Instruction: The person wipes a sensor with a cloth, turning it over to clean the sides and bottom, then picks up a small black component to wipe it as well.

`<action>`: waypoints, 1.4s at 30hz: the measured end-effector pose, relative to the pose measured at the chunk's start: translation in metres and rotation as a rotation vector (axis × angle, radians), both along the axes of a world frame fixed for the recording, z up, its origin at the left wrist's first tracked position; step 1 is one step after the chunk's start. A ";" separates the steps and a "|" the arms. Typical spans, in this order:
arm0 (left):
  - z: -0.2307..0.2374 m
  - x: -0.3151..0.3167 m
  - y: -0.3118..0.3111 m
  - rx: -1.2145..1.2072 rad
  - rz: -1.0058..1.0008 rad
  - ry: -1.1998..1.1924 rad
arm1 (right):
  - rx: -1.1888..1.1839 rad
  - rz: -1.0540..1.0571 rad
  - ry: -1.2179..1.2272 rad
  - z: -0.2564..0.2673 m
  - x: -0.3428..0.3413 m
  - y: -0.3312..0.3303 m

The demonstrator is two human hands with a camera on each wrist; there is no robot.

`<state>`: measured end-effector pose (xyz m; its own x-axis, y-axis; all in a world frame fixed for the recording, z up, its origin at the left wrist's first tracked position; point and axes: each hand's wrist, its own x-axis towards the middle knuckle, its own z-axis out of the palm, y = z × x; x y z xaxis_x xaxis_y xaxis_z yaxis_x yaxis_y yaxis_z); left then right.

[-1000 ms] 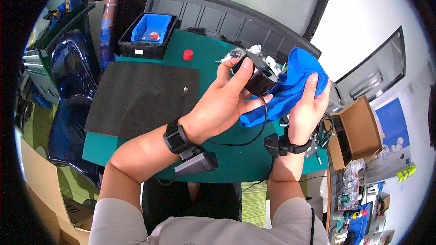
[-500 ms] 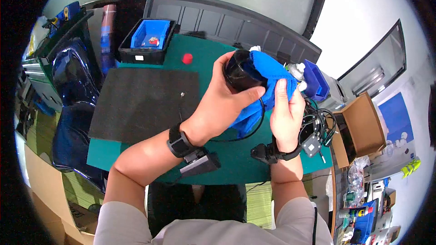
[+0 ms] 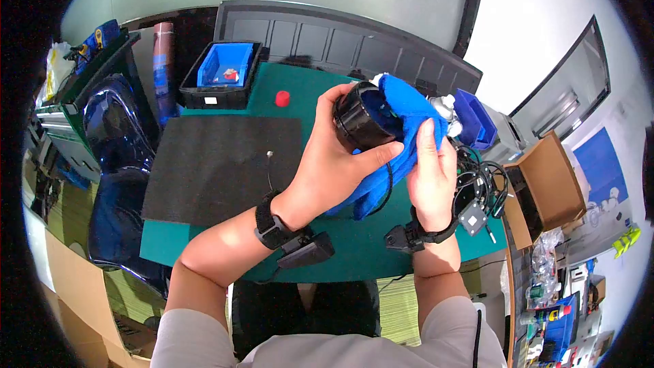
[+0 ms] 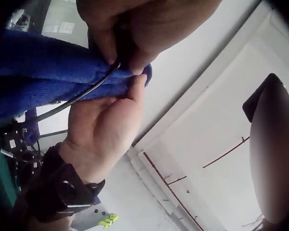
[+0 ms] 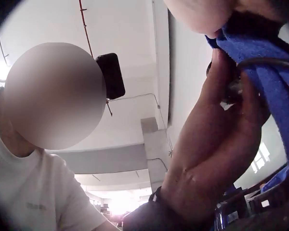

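Note:
A glossy black round object (image 3: 360, 117) with a hollow open end is gripped by my left hand (image 3: 327, 157), thumb below and fingers behind it. My right hand (image 3: 433, 180) pinches a blue cloth (image 3: 407, 105), which lies against the open end of the black object. The cloth hangs down between the two hands, and a thin black cable passes in front of it. In the left wrist view the right hand (image 4: 106, 125) holds the cloth (image 4: 48, 62) beside the cable (image 4: 72, 100). The right wrist view shows the left hand (image 5: 216, 139) close to the cloth (image 5: 274, 72).
On the green table (image 3: 354, 259) lies a dark mat (image 3: 218, 170), with a red cap (image 3: 282, 99) behind it. A black tray with a blue bin (image 3: 225, 65) stands back left. To the right are a blue container (image 3: 475, 119), coiled cables (image 3: 485, 180) and a cardboard box (image 3: 545, 184).
The black object has turned so its open end faces the cloth. My right hand has moved left, bringing the cloth against it. The head view has shifted slightly.

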<state>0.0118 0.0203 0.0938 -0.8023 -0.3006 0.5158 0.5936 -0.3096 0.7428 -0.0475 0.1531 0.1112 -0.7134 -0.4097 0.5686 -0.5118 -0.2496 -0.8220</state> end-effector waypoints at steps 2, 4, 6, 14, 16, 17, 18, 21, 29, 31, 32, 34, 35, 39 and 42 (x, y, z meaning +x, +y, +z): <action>0.002 0.002 -0.001 -0.024 0.023 -0.025 | 0.051 0.026 -0.003 0.001 0.002 -0.001; 0.002 0.001 -0.002 -0.045 0.047 -0.046 | 0.072 0.041 -0.014 0.002 0.006 -0.002; 0.001 -0.001 -0.003 -0.059 0.077 -0.084 | 0.070 0.072 -0.020 0.001 0.006 -0.003; 0.003 -0.002 -0.008 -0.022 0.055 -0.060 | 0.241 -0.018 0.059 -0.003 0.008 0.001; 0.005 0.001 -0.009 -0.004 0.041 -0.102 | 0.235 -0.059 0.107 -0.004 0.007 0.001; 0.004 0.001 -0.009 -0.013 0.053 -0.100 | 0.242 -0.058 0.109 -0.003 0.007 0.000; 0.004 0.002 -0.009 -0.020 0.065 -0.099 | 0.256 -0.066 0.192 -0.002 0.006 -0.001; 0.015 0.007 -0.015 0.086 0.005 -0.223 | 0.262 -0.096 0.359 -0.002 -0.001 -0.001; 0.022 0.013 -0.017 0.044 0.005 -0.316 | 0.344 -0.140 0.274 -0.003 0.003 -0.001; 0.022 0.014 -0.019 0.027 -0.014 -0.328 | 0.329 -0.142 0.269 -0.003 0.004 0.000; 0.019 0.012 -0.019 0.028 -0.015 -0.328 | 0.358 -0.158 0.273 -0.003 0.003 0.001; 0.014 0.007 -0.020 0.161 -0.104 -0.210 | 0.381 -0.176 0.278 -0.004 0.000 0.004; 0.014 0.008 -0.019 0.158 -0.106 -0.211 | 0.373 -0.138 0.278 -0.006 -0.003 0.005; 0.017 0.015 -0.010 0.083 -0.050 -0.173 | 0.292 0.015 0.122 -0.004 0.003 0.003; 0.011 0.012 -0.007 0.006 -0.054 -0.058 | 0.166 0.047 0.102 -0.008 0.007 -0.002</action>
